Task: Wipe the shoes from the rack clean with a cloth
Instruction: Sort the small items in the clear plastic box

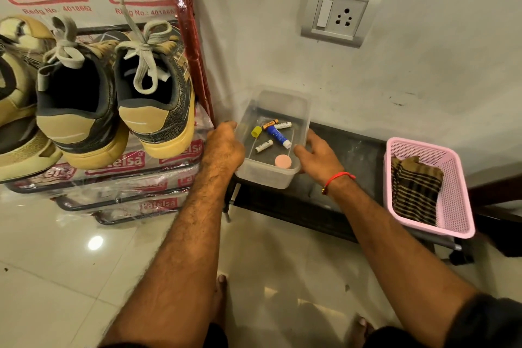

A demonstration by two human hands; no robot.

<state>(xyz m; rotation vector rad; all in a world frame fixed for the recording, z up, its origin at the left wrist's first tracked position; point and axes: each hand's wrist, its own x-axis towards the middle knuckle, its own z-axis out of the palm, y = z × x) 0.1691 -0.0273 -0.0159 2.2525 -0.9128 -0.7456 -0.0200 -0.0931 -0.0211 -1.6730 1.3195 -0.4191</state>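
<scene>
A pair of tan and black sneakers [118, 99] with grey laces stands heels-out on the top shelf of the shoe rack [180, 178] at the left. A striped brown and black cloth [415, 192] lies in a pink basket [457, 200] at the right. Between them, a clear plastic box [299, 110] holds batteries, a glue stick and caps. My left hand [226, 147] grips the box's left side and my right hand [319, 155] grips its right side. The box sits over the left end of a low dark bench [353, 150].
Another tan shoe [17, 121] sits at the rack's far left. The rack is wrapped in printed plastic. A switch and socket plate [339, 14] is on the white wall above the bench. Glossy floor tiles [70, 263] spread below, with my bare feet near the bottom.
</scene>
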